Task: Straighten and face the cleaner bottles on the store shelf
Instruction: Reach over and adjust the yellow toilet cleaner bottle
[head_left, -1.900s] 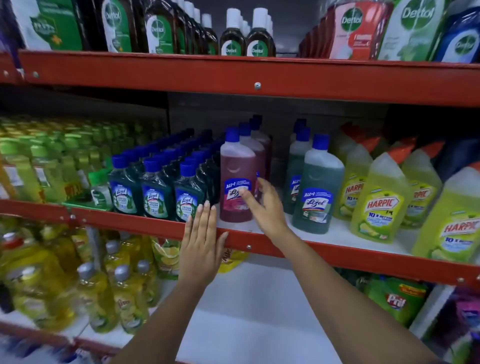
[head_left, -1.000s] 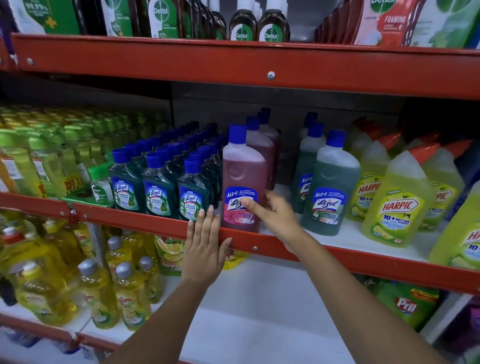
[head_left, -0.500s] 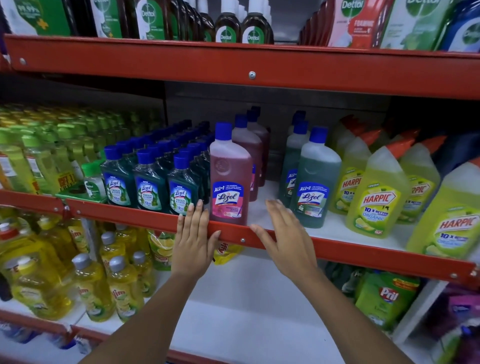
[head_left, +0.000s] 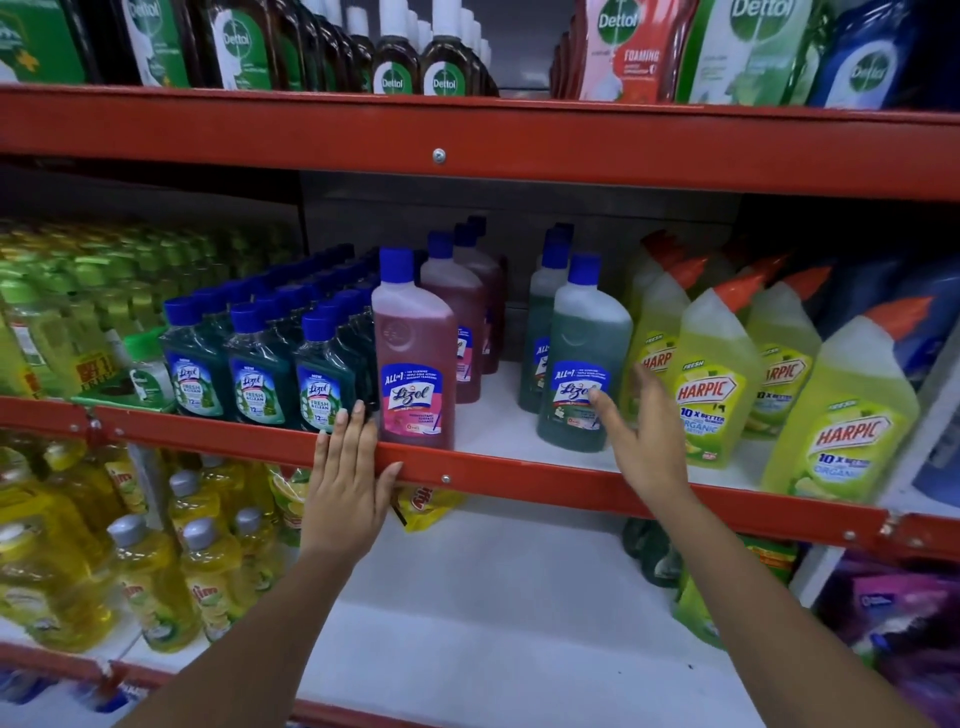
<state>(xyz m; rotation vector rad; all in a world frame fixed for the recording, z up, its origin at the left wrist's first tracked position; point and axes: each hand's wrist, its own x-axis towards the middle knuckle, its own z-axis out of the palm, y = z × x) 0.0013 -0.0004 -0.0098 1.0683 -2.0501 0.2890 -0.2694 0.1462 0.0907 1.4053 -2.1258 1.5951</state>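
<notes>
A pink Lizol bottle (head_left: 413, 358) stands upright at the front edge of the middle shelf (head_left: 519, 480), label facing me, with more pink bottles behind it. To its right stands a green Lizol bottle (head_left: 584, 338), set a little back from the edge, another green one behind it. My left hand (head_left: 348, 475) lies flat on the red shelf rail just left of the pink bottle, fingers together. My right hand (head_left: 641, 431) is open around the lower right side of the green bottle, thumb on its label, fingers spread.
Small dark green Lizol bottles (head_left: 254, 374) fill the left of the shelf, yellow-green Harpic bottles (head_left: 711, 374) the right. Dettol bottles (head_left: 415, 57) line the shelf above. Yellow dish-liquid bottles (head_left: 150, 571) stand below left, beside a bare white stretch of lower shelf (head_left: 493, 597).
My right hand let go of the pink bottle, dropped to the rail, then moved right to the green bottle. The pink bottle now stands at the edge. My left hand stayed on the rail.
</notes>
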